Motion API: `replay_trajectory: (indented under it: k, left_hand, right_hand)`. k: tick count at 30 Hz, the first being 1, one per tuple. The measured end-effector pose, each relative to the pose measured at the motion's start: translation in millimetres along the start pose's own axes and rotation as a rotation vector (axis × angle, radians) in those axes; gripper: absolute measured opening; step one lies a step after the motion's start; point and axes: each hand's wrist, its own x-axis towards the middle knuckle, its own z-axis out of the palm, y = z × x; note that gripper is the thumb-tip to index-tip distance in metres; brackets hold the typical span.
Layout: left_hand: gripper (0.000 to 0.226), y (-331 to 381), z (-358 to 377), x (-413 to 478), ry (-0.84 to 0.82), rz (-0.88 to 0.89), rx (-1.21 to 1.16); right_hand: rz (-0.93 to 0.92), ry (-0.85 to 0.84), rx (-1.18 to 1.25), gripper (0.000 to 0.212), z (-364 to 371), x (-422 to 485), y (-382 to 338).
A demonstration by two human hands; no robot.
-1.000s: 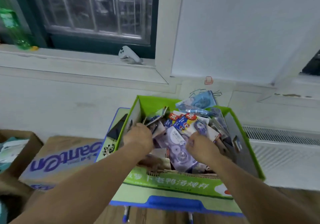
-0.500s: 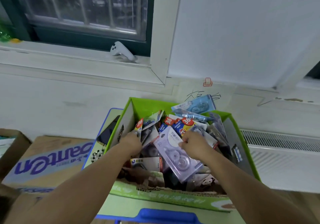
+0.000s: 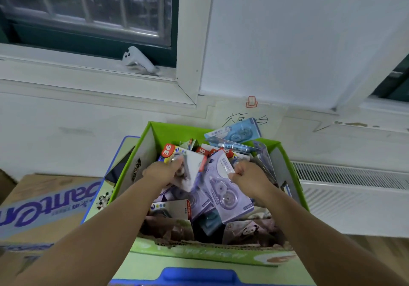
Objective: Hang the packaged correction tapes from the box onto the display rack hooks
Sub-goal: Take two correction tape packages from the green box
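Both hands down inside the green box (image 3: pixel 174 130), forearms filling the lower frame. Gripping a white "36" pack (image 3: pixel 194 163) with the left hand (image 3: pixel 162 172), fingers curled round its upper edge, print smeared by blur. Pinching the top corner of a lilac pack (image 3: pixel 223 190) with the right hand (image 3: pixel 250 176), fingertips hidden behind the knuckles. Heaped beneath, many more packaged correction tapes, overlapping, the lower ones half buried and hard to make out. Poking over the far rim, a blue pack (image 3: pixel 239 131). Cut off at the left edge, a brown carton (image 3: pixel 44 197). On the windowsill (image 3: pixel 66 68), a white controller (image 3: pixel 138 59).
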Motion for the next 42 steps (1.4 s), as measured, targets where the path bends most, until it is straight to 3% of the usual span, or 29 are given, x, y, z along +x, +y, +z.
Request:
replay_trajectory:
  k: [6, 9, 10, 11, 13, 14, 16, 18, 21, 23, 28, 31, 38, 42]
  left_hand:
    - [0.066, 1, 14, -3, -0.018, -0.061, -0.442]
    - [0.106, -4, 23, 5, -0.086, -0.136, -0.498]
    - [0.109, -4, 25, 6, -0.088, -0.159, -0.507]
    - [0.101, -2, 25, 0, -0.05, -0.167, -0.476]
    - [0.093, 4, 23, -12, 0.126, -0.194, -0.195]
    - [0.091, 10, 21, -19, 0.234, -0.137, -0.06]
    - [0.078, 17, 26, -24, 0.306, 0.062, -0.113]
    - [0.057, 25, 36, -27, 0.234, 0.202, -0.346]
    - [0.02, 30, 41, -37, 0.186, 0.235, -0.576]
    - [0.011, 34, 38, -44, 0.18, 0.24, -0.632]
    - [0.026, 57, 19, -60, 0.094, 0.275, -0.723]
    - [0.023, 77, 16, -77, -0.079, 0.35, -0.73]
    - [0.015, 77, 47, -134, -0.464, 0.538, -0.53]
    - [0.024, 55, 86, -181, -0.546, 0.599, -0.368]
  right_hand:
    - [0.032, -0.017, 0.033, 0.018, -3, -4, 4]
    - [0.042, -0.003, 0.032, 0.019, -4, -5, 8]
    - [0.045, 0.006, 0.033, 0.02, -4, -5, 9]
    - [0.041, 0.02, 0.035, 0.022, -5, -5, 10]
    - [0.023, 0.057, 0.05, 0.021, -7, -5, 12]
    - [0.016, 0.085, 0.072, 0.018, -9, -6, 11]
    - [0.02, 0.154, 0.147, 0.012, -14, -6, 11]
    - [0.021, 0.212, 0.226, 0.009, -22, -5, 11]
    - [0.039, 0.252, 0.371, 0.013, -35, -3, 14]
    - [0.077, 0.289, 0.48, 0.015, -43, -4, 18]
    - [0.134, 0.394, 0.623, 0.021, -68, -28, 22]
    - [0.144, 0.516, 0.641, 0.022, -83, -56, 22]
    - [0.301, 0.862, 0.759, 0.022, -84, -169, 44]
    - [0.485, 0.986, 0.859, 0.016, -61, -251, 77]
